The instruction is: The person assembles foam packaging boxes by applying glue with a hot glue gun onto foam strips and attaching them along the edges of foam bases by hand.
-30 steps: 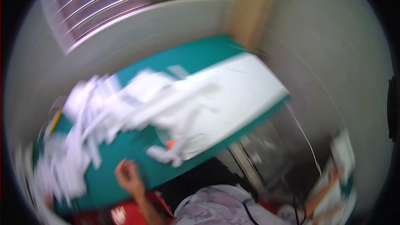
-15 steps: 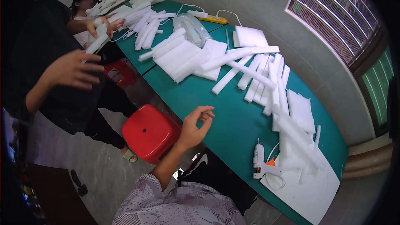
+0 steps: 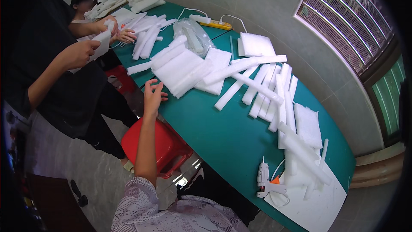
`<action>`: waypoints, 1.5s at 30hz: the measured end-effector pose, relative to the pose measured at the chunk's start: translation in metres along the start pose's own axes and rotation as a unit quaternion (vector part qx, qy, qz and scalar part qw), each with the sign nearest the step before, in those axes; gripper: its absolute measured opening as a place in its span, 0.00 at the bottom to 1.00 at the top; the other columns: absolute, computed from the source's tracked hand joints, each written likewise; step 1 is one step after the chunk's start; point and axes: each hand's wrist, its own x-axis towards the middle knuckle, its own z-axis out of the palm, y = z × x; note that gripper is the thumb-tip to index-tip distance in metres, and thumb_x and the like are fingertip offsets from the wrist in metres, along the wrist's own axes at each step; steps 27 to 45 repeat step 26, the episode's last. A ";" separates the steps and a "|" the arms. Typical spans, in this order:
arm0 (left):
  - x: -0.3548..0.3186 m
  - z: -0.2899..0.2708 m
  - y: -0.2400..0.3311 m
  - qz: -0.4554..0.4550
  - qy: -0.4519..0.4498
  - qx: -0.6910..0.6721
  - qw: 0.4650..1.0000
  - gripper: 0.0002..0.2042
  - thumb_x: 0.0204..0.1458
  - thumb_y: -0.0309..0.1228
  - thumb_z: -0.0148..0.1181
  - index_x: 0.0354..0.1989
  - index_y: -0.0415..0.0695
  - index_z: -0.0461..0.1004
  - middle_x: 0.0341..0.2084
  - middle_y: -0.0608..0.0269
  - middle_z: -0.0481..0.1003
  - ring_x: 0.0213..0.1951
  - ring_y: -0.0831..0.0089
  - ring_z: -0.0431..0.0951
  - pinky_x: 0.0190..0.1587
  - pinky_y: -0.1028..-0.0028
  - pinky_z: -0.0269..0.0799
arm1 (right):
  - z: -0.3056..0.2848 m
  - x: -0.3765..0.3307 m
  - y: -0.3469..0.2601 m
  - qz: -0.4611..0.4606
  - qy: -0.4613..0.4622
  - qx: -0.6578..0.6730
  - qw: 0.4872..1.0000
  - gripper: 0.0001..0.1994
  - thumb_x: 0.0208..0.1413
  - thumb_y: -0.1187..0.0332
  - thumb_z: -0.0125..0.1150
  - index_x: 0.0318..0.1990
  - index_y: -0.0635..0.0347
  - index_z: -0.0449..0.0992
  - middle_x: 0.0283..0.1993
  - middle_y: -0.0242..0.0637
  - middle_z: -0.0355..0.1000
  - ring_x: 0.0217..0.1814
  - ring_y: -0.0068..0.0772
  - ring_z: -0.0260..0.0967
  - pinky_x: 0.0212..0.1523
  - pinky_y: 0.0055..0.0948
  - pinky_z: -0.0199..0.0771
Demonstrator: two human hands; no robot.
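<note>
The left hand (image 3: 152, 96) is raised with fingers spread and nothing held, just off the near edge of the green table (image 3: 223, 137). Closest to it, just ahead and to its right, lies a stack of white foam slabs (image 3: 182, 66), its long axis running away and to the right of the palm; no contact is seen. Below the hand stands a red stool (image 3: 156, 146). Further right, foam strips (image 3: 266, 92) are scattered, and a white glue gun (image 3: 264, 180) lies well apart. The right hand is not in view.
</note>
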 end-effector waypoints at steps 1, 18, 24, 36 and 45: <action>0.007 0.000 0.001 -0.018 -0.020 0.028 0.999 0.21 0.55 0.35 0.56 0.54 0.42 0.58 0.40 0.55 0.70 0.26 0.73 0.74 0.26 0.75 0.72 | 0.000 0.000 -0.003 -0.004 0.003 -0.003 1.000 0.13 0.62 0.64 0.50 0.43 0.68 0.72 0.37 0.45 0.69 0.38 0.36 0.66 0.40 0.33 0.70; 0.016 0.001 0.014 -0.058 -0.069 -0.078 0.993 0.34 0.48 0.22 0.62 0.61 0.48 0.49 0.42 0.52 0.69 0.36 0.66 0.76 0.36 0.67 0.75 | 0.065 -0.015 -0.008 -0.033 -0.179 0.023 0.983 0.16 0.64 0.64 0.48 0.45 0.71 0.74 0.29 0.42 0.70 0.26 0.31 0.66 0.28 0.29 0.69; -0.041 0.005 0.027 -0.073 -0.141 -0.088 0.983 0.33 0.49 0.22 0.60 0.62 0.50 0.51 0.43 0.55 0.70 0.43 0.66 0.74 0.43 0.65 0.74 | 0.079 0.009 0.071 0.004 -0.353 -0.046 0.934 0.19 0.64 0.61 0.46 0.57 0.62 0.63 0.39 0.38 0.69 0.40 0.26 0.66 0.36 0.22 0.68; -0.059 0.016 0.028 -0.076 -0.221 -0.075 0.969 0.32 0.50 0.24 0.60 0.62 0.51 0.52 0.44 0.57 0.69 0.47 0.64 0.73 0.52 0.61 0.70 | 0.082 0.007 0.094 -0.021 -0.288 -0.050 0.956 0.19 0.64 0.61 0.47 0.58 0.62 0.63 0.33 0.33 0.67 0.34 0.20 0.63 0.30 0.19 0.65; -0.059 0.016 0.028 -0.076 -0.221 -0.075 0.969 0.32 0.50 0.24 0.60 0.62 0.51 0.52 0.44 0.57 0.69 0.47 0.64 0.73 0.52 0.61 0.70 | 0.082 0.007 0.094 -0.021 -0.288 -0.050 0.956 0.19 0.64 0.61 0.47 0.58 0.62 0.63 0.33 0.33 0.67 0.34 0.20 0.63 0.30 0.19 0.65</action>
